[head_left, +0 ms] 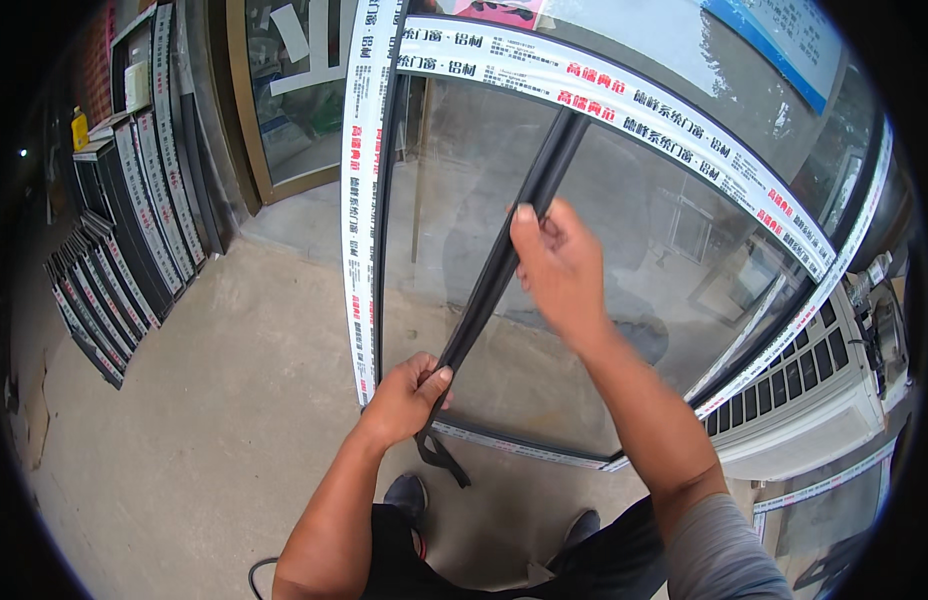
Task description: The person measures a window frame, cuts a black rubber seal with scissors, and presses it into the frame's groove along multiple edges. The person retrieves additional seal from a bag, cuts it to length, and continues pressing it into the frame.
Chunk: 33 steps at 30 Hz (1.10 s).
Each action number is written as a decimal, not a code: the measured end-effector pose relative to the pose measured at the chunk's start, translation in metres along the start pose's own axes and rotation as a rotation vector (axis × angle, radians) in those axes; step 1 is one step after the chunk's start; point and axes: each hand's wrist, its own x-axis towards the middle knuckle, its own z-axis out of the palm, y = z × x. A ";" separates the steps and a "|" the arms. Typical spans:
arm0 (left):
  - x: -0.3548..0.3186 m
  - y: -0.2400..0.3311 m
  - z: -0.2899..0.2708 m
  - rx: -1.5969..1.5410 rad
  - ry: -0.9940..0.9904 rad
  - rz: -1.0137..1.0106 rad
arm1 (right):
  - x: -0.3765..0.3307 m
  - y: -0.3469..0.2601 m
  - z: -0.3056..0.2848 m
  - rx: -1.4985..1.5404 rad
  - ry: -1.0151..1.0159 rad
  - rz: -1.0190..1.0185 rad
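Note:
A long black rubber sealing strip (484,295), seemingly of several strands lying together, runs slantwise in front of a large glazed window frame (365,250). The frame stands upright and is covered in white printed protective tape. Lower down, my left hand (409,400) is closed around the strip, thumb on top, near the frame's bottom left. Higher up, my right hand (564,265) pinches the strip between thumb and fingers, before the glass pane (564,350). Below my left hand the strip's loose end (444,462) hangs in a loop above the floor. Its upper part reaches the top rail.
Dark taped profiles (164,190) lean in a stack at the left, with a yellow bottle (79,130) above them. A white slatted outdoor unit (794,380) stands right of the frame. Behind is a brown-framed door (252,150). My shoes (407,495) are on the concrete floor (224,400).

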 end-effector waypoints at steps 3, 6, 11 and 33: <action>0.008 0.001 0.012 -0.052 0.006 -0.013 | 0.035 0.007 -0.021 -0.135 0.013 0.138; 0.021 -0.008 0.024 -0.065 -0.020 -0.036 | 0.055 0.018 -0.036 -0.243 0.030 0.150; 0.035 -0.012 0.036 -0.063 -0.058 -0.045 | 0.066 -0.003 -0.040 -0.502 0.027 0.115; -0.085 -0.195 -0.122 0.015 -0.138 -0.346 | 0.064 0.030 -0.043 -0.660 0.085 -0.308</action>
